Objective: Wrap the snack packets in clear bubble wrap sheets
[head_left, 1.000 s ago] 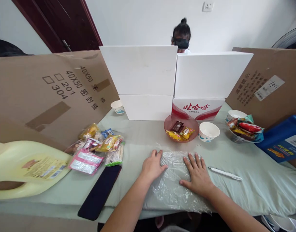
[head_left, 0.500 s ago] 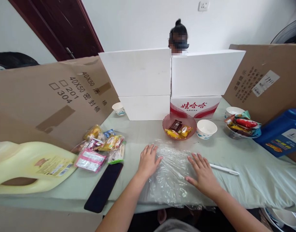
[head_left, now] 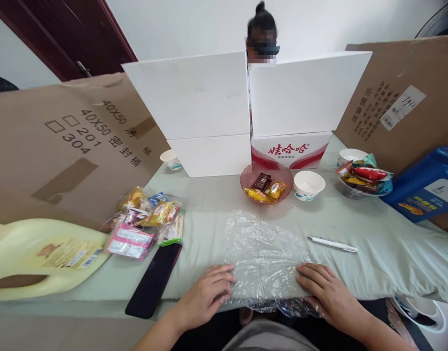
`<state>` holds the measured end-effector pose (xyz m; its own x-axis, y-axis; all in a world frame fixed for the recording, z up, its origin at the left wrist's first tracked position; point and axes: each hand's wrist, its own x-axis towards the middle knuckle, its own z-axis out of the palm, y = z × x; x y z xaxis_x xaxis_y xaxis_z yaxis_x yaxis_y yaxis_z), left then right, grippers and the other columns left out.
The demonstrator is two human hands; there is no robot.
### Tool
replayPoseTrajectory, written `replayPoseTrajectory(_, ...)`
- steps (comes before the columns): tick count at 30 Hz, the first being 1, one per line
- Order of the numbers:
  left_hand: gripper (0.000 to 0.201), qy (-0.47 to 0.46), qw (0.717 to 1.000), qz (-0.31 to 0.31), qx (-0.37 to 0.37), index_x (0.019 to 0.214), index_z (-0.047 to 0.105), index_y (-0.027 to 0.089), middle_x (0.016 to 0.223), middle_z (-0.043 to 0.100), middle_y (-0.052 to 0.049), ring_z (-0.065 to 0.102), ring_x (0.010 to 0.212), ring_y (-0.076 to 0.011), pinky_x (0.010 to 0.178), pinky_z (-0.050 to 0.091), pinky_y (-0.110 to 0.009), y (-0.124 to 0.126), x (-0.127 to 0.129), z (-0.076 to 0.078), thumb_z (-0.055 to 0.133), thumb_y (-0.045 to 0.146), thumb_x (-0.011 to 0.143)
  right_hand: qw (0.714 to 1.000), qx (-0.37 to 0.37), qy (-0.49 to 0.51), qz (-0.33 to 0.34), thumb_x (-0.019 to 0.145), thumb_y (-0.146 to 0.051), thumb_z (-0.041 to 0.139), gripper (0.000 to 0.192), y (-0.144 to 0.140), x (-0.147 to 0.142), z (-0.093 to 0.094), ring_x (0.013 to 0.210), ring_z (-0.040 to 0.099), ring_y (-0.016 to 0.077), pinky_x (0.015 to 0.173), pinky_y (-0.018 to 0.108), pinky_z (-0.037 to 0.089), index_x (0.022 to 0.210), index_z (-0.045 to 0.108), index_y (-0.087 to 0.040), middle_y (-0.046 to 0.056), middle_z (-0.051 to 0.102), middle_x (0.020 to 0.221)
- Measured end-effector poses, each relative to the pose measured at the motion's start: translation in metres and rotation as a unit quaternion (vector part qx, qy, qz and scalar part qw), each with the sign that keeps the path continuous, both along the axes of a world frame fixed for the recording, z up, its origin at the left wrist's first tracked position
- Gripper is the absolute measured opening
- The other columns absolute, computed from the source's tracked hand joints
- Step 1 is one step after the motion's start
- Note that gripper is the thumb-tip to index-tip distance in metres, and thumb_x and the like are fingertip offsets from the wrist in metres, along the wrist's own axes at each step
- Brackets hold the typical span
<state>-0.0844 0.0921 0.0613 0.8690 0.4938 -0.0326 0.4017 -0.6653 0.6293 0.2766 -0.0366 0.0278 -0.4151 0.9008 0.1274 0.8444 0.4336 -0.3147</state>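
Two hands (head_left: 205, 296) (head_left: 333, 298) at clear plastic (head_left: 264, 258), fingers (head_left: 221, 277) loosely curled, grip unclear, its drooping near edge indistinct

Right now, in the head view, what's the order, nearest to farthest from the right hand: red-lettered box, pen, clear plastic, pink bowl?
From the right hand:
1. Clear plastic, right at the hand
2. Pen, just beyond it
3. Pink bowl, farther back, leftward
4. Red-lettered box, behind the bowl
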Motion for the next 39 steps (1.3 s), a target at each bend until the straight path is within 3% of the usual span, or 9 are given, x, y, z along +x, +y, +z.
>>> replayPoseTrajectory(3, 0.013, -0.016, 0.996, 0.039, -0.072, 0.091, 0.059, 0.021, 0.096, 0.07, -0.004, 0.065, 0.095, -0.0179, 0.085, 0.049, -0.028, 0.002, 0.001, 0.01, 0.046, 0.021, 0.093, 0.997, -0.039, 0.061, 0.004, 0.093, -0.028, 0.05, 0.021, 0.007, -0.006, 0.016, 0.113, 0.057, 0.0225, 0.097, 0.041, 0.047, 0.107, 0.065, -0.023, 0.008, 0.067, 0.115)
replayPoseTrajectory(6, 0.015, 0.004, 0.986, 0.09, -0.141, 0.089, 0.056, 0.02, 0.075, 0.065, 0.001, 0.061, 0.065, -0.0129, 0.063, 0.047, -0.022, 0.008, 0.003, 0.021, 0.043, 0.028, 0.094, 0.989, -0.069, 0.125, 0.031, 0.094, -0.025, 0.046, 0.02, 0.015, -0.009, 0.034, 0.117, 0.055, 0.0202, 0.1, 0.036, 0.046, 0.097, 0.065, -0.022, 0.008, 0.066, 0.113)
replayPoseTrajectory(12, 0.012, 0.058, 0.981, 0.184, 0.002, 0.082, 0.053, 0.021, 0.08, 0.062, 0.0, 0.059, 0.075, -0.0162, 0.067, 0.042, -0.025, 0.035, 0.018, 0.031, 0.043, 0.024, 0.089, 0.975, -0.115, 0.19, 0.032, 0.09, -0.025, 0.049, 0.016, 0.045, -0.014, 0.043, 0.128, 0.048, 0.0232, 0.102, 0.039, 0.044, 0.084, 0.063, -0.02, 0.011, 0.06, 0.127)
replayPoseTrajectory(17, 0.01, 0.09, 0.953, 0.282, 0.07, 0.086, 0.055, 0.021, 0.085, 0.065, -0.002, 0.062, 0.081, -0.0183, 0.073, 0.042, -0.027, 0.052, 0.027, 0.014, 0.045, 0.019, 0.086, 0.97, -0.108, 0.217, -0.03, 0.088, -0.03, 0.052, 0.016, 0.076, -0.022, 0.029, 0.138, 0.036, 0.0264, 0.108, 0.045, 0.037, 0.078, 0.058, -0.02, 0.013, 0.047, 0.144)
replayPoseTrajectory(20, 0.01, 0.112, 0.94, 0.316, 0.067, 0.087, 0.057, 0.021, 0.083, 0.067, -0.001, 0.063, 0.076, -0.017, 0.069, 0.041, -0.025, 0.057, 0.03, 0.006, 0.047, 0.017, 0.087, 0.969, -0.074, 0.225, -0.075, 0.086, -0.029, 0.052, 0.013, 0.089, -0.027, 0.014, 0.135, 0.04, 0.0263, 0.106, 0.046, 0.038, 0.08, 0.059, -0.021, 0.013, 0.048, 0.142)
replayPoseTrajectory(25, 0.009, 0.162, 0.921, 0.348, 0.066, 0.092, 0.058, 0.022, 0.078, 0.067, 0.001, 0.064, 0.074, -0.0157, 0.064, 0.038, -0.023, 0.068, 0.035, 0.006, 0.049, 0.019, 0.09, 0.944, -0.042, 0.27, -0.185, 0.083, -0.033, 0.051, 0.018, 0.109, -0.036, -0.003, 0.098, 0.065, 0.0203, 0.086, 0.036, 0.051, 0.093, 0.061, -0.022, 0.009, 0.067, 0.111)
replayPoseTrajectory(28, 0.009, 0.178, 0.911, 0.363, 0.076, 0.094, 0.056, 0.022, 0.083, 0.069, 0.0, 0.065, 0.077, -0.016, 0.064, 0.038, -0.023, 0.08, 0.038, 0.008, 0.049, 0.019, 0.091, 0.927, -0.053, 0.263, -0.263, 0.086, -0.034, 0.045, 0.025, 0.123, -0.041, -0.007, 0.076, 0.066, 0.017, 0.07, 0.03, 0.052, 0.102, 0.059, -0.021, 0.004, 0.07, 0.091)
replayPoseTrajectory(31, 0.009, 0.192, 0.902, 0.375, 0.092, 0.097, 0.056, 0.021, 0.083, 0.07, -0.002, 0.066, 0.079, -0.019, 0.064, 0.038, -0.026, 0.091, 0.043, 0.004, 0.049, 0.02, 0.092, 0.922, -0.044, 0.236, -0.303, 0.086, -0.03, 0.045, 0.033, 0.131, -0.044, -0.012, 0.073, 0.065, 0.02, 0.067, 0.032, 0.05, 0.116, 0.054, -0.017, 0.005, 0.07, 0.084)
replayPoseTrajectory(39, 0.017, 0.211, 0.866, 0.427, 0.149, 0.106, 0.057, 0.018, 0.083, 0.07, -0.008, 0.067, 0.079, -0.0256, 0.068, 0.044, -0.032, 0.099, 0.044, -0.012, 0.049, 0.026, 0.094, 0.943, 0.065, -0.003, -0.327, 0.095, -0.027, 0.04, 0.037, 0.13, -0.055, -0.032, 0.084, 0.067, 0.0203, 0.063, 0.028, 0.046, 0.128, 0.051, -0.016, 0.011, 0.066, 0.112)
